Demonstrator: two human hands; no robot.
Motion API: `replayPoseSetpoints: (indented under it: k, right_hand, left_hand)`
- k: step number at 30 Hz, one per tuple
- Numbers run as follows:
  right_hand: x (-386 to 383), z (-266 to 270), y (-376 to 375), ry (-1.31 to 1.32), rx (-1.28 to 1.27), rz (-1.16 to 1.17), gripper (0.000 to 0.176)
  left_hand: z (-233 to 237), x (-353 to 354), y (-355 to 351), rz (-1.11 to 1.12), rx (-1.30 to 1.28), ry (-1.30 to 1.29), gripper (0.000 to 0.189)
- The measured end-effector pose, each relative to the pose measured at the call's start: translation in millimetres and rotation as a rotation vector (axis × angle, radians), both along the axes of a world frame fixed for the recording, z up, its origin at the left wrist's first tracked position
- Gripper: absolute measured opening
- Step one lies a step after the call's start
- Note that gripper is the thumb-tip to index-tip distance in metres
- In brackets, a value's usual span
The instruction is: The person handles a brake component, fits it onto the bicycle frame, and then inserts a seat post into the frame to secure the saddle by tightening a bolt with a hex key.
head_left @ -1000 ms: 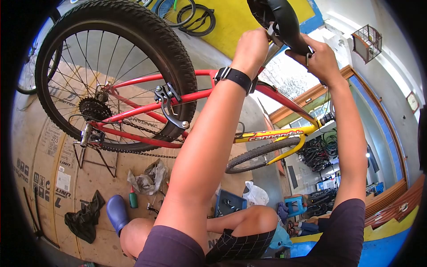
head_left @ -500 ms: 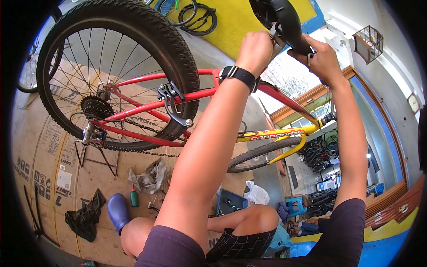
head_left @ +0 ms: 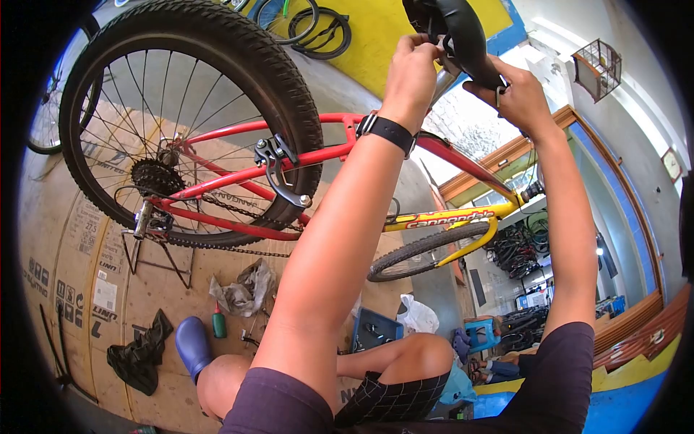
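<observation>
A black saddle (head_left: 466,40) sits at the top of a red and yellow bicycle (head_left: 253,170). My left hand (head_left: 413,76), with a black watch strap (head_left: 388,132) at its wrist, is closed in a pinch at the clamp area beneath the saddle, beside the silver seatpost (head_left: 442,81). What its fingertips hold is hidden. My right hand (head_left: 525,101) is closed around the saddle's narrow end. By its fingers shows a small bent metal piece (head_left: 499,96), too small to name.
The knobby rear wheel (head_left: 303,116) stands close to my left arm. On the cardboard floor lie a green bottle (head_left: 219,322), a grey rag (head_left: 246,289), a dark cloth (head_left: 142,354) and a blue tray (head_left: 376,329). A birdcage (head_left: 598,71) hangs at upper right.
My left hand has turned and its fingers have shifted up towards the saddle's underside, now pinching there. My right hand stays on the saddle, nearly unmoved.
</observation>
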State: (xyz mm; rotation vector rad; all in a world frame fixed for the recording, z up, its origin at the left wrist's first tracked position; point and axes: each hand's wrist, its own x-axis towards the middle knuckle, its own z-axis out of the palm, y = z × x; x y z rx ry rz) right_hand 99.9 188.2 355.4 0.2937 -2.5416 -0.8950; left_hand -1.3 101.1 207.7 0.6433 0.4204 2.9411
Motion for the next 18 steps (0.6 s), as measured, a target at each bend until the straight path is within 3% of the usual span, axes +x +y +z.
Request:
replayPoseSetpoints:
  k: [4,7,13,18]
  right_hand:
    - [-3,2,8,0.014,0.086,0.095,0.048]
    - [-1,2,6,0.003,0.025,0.04,0.048]
    - [0,2,2,-0.001,-0.018,-0.069,0.05]
    - [0,2,1,0.005,0.002,-0.071,0.05]
  left_hand:
    - [0,1,7,0.152,0.161,0.028,0.033]
    - [-3,3,12,0.574,-0.126,0.097,0.038]
    - [0,2,4,0.772,-0.43,0.174,0.037]
    - [2,-10,2,0.65,-0.328,0.232,0.035]
